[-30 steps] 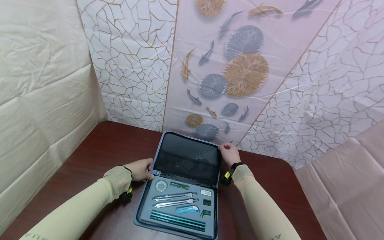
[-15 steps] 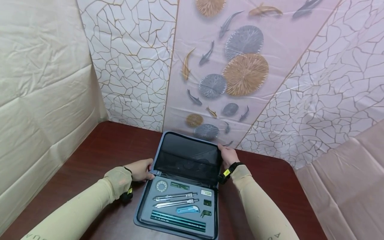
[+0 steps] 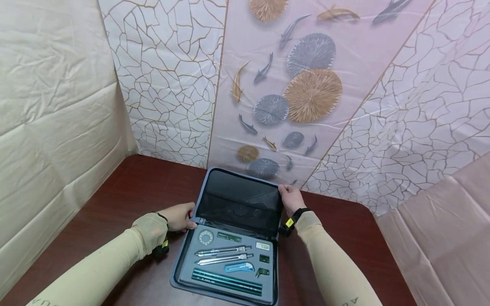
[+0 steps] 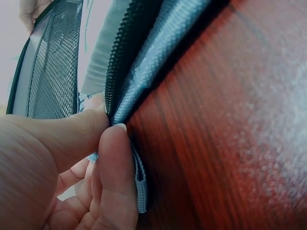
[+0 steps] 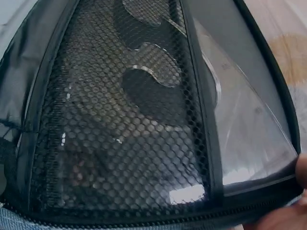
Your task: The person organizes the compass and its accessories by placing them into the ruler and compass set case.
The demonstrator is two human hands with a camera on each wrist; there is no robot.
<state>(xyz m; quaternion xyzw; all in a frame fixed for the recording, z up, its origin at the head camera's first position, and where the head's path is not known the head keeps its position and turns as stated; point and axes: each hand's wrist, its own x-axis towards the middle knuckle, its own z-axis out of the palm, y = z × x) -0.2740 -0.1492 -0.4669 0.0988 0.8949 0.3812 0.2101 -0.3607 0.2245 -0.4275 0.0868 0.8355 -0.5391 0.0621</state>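
Note:
A blue-grey zip case (image 3: 175, 278) lies unfolded on the table, its lid (image 3: 241, 187) tilted up at the back. Grey foam in the base holds two silver compasses (image 3: 223, 258), several green pencils (image 3: 226, 281), a blue cutter knife (image 3: 239, 267) and small drawing parts. My left hand (image 3: 178, 216) pinches the case's left edge by the hinge; the left wrist view has thumb and finger on the zipper edge (image 4: 117, 103). With my right hand (image 3: 292, 197) I grip the lid's upper right corner. Behind the lid's mesh pocket (image 5: 129, 158) sits a clear triangular ruler (image 5: 249, 120).
The dark red-brown table (image 3: 153, 178) extends on both sides of the case. Patterned cloth (image 3: 172, 85) hangs close behind the lid, and pale cloth walls (image 3: 57, 127) stand at left and right. A fabric tab (image 4: 141, 191) hangs below the left fingers.
My right hand has shifted slightly at the lid's corner, its wrist turning a little. The left hand and the case stay where they were.

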